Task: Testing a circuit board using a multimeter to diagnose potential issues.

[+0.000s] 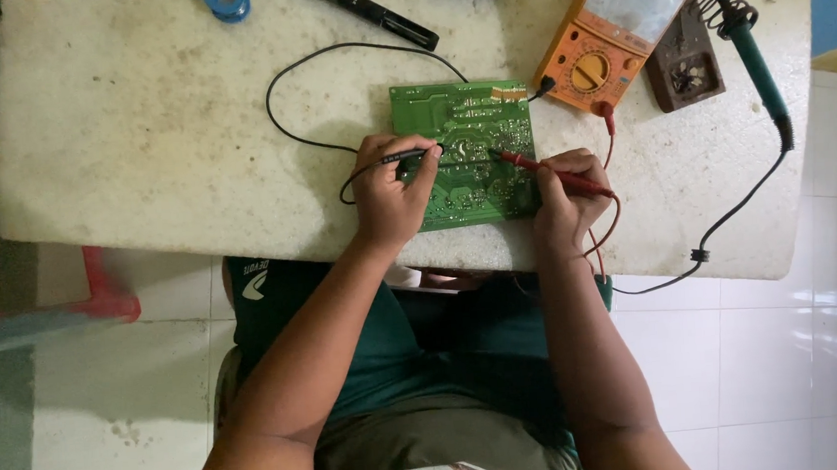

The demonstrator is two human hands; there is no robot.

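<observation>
A green circuit board [465, 155] is laid flat, solder side up, near the front edge of a worn white tabletop [140, 116]. Two test probes are pressed against it. A black probe [412, 154] is gripped by the closed fingers of the left hand [389, 196], its tip set on the board's middle left. A red probe [550, 172] is pinched like a pen in the closed fingers of the right hand [566, 202], its tip touching the board right of centre. The heels of both hands are rested on the board's near edge.

From the black probe a black lead [330, 52] is looped across the tabletop and run to an orange analogue multimeter [610, 35], which lies just beside the board's far right corner. A red lead [610, 136] is run from the meter past the right hand.

To the right of the meter a soldering iron [754, 60] with a green handle is seated in a coiled stand on a dark base [684, 64]. At the far edge a blue spool [227, 1] and a black tool [366, 11] are seen.
</observation>
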